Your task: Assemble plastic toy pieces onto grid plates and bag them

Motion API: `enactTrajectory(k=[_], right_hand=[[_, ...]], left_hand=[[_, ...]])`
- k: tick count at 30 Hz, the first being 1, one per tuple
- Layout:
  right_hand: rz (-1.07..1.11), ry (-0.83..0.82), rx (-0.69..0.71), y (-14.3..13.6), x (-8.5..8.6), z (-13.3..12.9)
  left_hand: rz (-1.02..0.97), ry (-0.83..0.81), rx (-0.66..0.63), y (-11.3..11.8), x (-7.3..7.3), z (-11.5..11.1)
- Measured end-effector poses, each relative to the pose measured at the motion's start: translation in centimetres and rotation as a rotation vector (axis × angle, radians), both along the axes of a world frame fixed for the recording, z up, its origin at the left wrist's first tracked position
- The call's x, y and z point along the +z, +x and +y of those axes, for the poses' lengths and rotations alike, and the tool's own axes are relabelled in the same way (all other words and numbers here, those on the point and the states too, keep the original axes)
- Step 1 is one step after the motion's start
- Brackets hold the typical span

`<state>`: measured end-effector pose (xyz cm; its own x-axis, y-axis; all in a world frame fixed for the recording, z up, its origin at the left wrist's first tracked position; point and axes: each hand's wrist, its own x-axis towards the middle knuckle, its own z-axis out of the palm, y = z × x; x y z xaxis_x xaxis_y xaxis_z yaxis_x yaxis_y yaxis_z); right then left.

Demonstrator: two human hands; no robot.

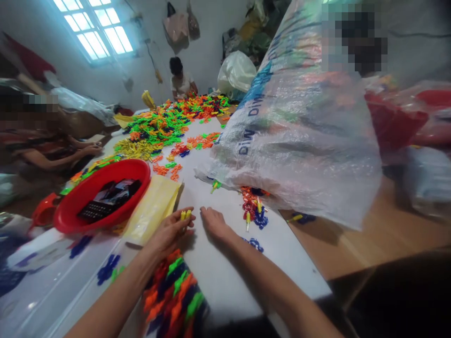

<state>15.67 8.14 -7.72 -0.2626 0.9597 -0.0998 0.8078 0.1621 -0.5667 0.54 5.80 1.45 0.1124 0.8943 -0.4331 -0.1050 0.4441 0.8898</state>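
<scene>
Two or so small yellow plastic pieces point(185, 214) stick up between the fingers of my left hand point(174, 225), which is closed on them above the white table point(225, 281). Just to the right, my right hand point(213, 222) hovers low over the tabletop or rests on it, fingers stretched forward and no object visible in them. Below my left wrist lies a dense stack of orange, green, red and dark blue plastic pieces point(176, 293). Beside the left forearm is a yellow paper packet point(153, 211). Red and blue pieces point(254, 206), some with yellow parts, lie right of my right hand.
A red basin point(144, 180) with dark printed packets stands at the left. A big translucent woven sack point(299, 145) leans over the table's right side. Farther back spreads a heap of coloured pieces point(158, 124). Other people sit at the left and the far end; another is behind the sack.
</scene>
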Motion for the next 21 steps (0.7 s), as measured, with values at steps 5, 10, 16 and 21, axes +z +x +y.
enactTrajectory(k=[5, 10, 16, 21], right_hand=[[0.739, 0.012, -0.112, 2.4, 6.1, -1.0], [1.341, 0.115, -0.211, 1.2, 9.4, -3.3], [1.085, 0.132, -0.132, 2.2, 8.1, -5.3], [1.169, 0.081, -0.232, 4.8, 8.7, -5.1]], left_hand=[[0.004, 0.049, -0.043, 0.0, -0.1, -2.0], [-0.072, 0.093, -0.063, 1.8, -0.2, -3.6], [-0.137, 0.075, -0.043, 2.5, 0.8, -4.7], [-0.007, 0.051, -0.077, 2.5, 0.5, -4.8]])
